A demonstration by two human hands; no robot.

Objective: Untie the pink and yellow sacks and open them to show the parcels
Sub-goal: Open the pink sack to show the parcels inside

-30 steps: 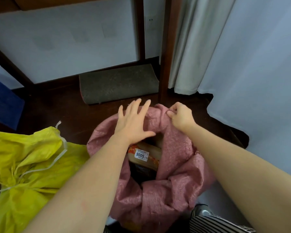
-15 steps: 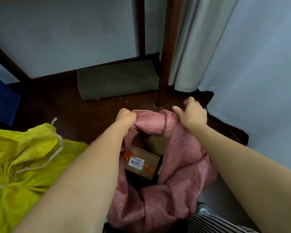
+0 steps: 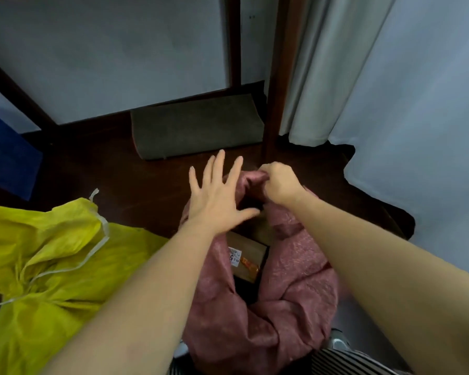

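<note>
Dark wood floor: pink sack [image 3: 295,288] at 6 o'clock, yellow sack [image 3: 46,266] at 8, tied.
Soft woven rim is pinched by right hand [image 3: 279,185]; left hand [image 3: 217,201] splayed, empty grip; parcel [image 3: 245,259] exposed.

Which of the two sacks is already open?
The pink sack: its mouth gapes, showing a brown parcel inside. The yellow sack to its left is tied shut with a white cord.

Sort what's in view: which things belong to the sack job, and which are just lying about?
Job: pink sack, parcel inside it, yellow sack with its white cord, left hand, right hand.

Lying about: grey mat, curtain, blue box.
</note>
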